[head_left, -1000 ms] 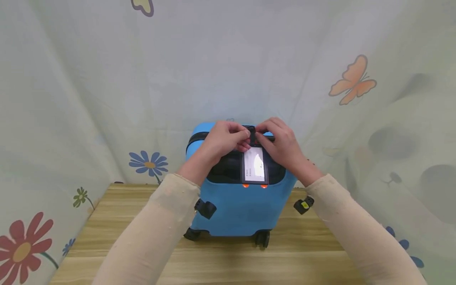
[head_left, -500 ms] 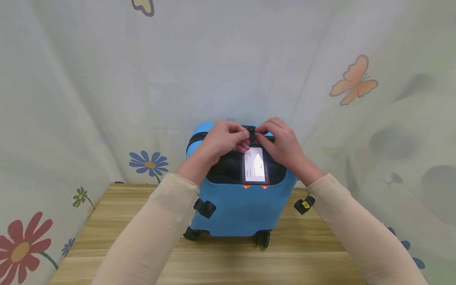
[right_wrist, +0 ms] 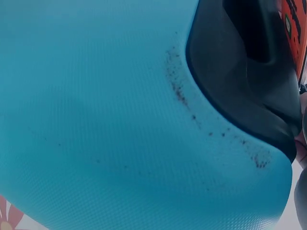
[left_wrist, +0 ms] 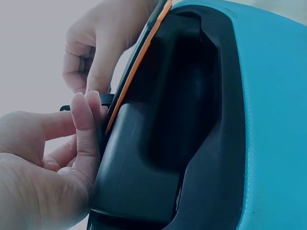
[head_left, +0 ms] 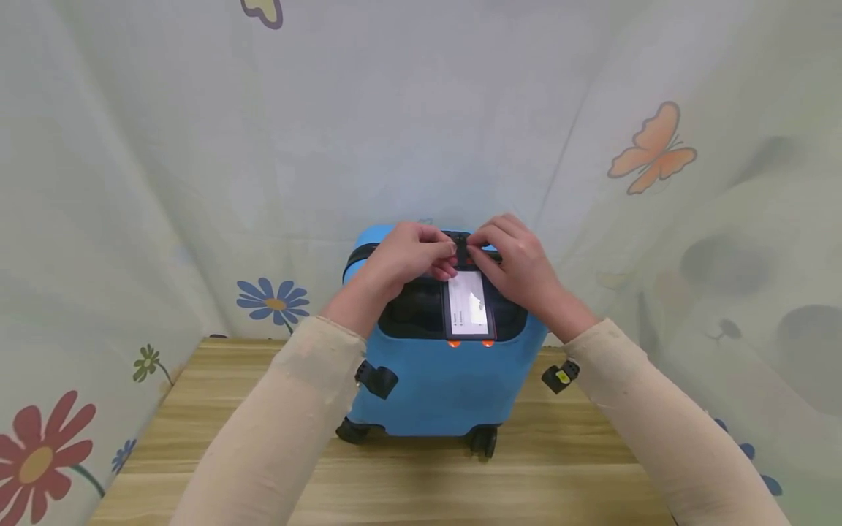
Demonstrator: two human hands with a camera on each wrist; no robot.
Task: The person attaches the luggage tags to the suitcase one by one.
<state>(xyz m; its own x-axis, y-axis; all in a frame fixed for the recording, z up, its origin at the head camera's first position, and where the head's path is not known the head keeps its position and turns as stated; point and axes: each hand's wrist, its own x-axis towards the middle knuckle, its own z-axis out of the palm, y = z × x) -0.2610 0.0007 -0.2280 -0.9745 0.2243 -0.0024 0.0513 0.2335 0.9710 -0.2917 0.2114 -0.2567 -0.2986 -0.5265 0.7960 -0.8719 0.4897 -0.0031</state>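
A blue suitcase (head_left: 437, 387) stands upright in the middle of the head view. Over its black handle recess (head_left: 413, 310) hangs a luggage tag (head_left: 468, 303) with a white card in a dark frame; its orange edge (left_wrist: 139, 62) shows in the left wrist view. From the tag's top a black strap (head_left: 462, 252) goes up near the suitcase handle. My left hand (head_left: 416, 256) pinches the strap from the left, thumb against fingers. On the other side my right hand (head_left: 516, 263) pinches it too. Fingertips hide part of the strap.
The suitcase's wheels (head_left: 483, 440) rest on a wood-grain surface (head_left: 559, 467). Close behind it hangs a pale curtain (head_left: 421, 131) printed with flowers and butterflies. Black wrist cameras (head_left: 378, 380) sit below both forearms.
Both hands stay at the strap, with only very slight finger movement. The strap's visible part looks slightly shifted left, and the whole view drifts a little too. The suitcase stays put.
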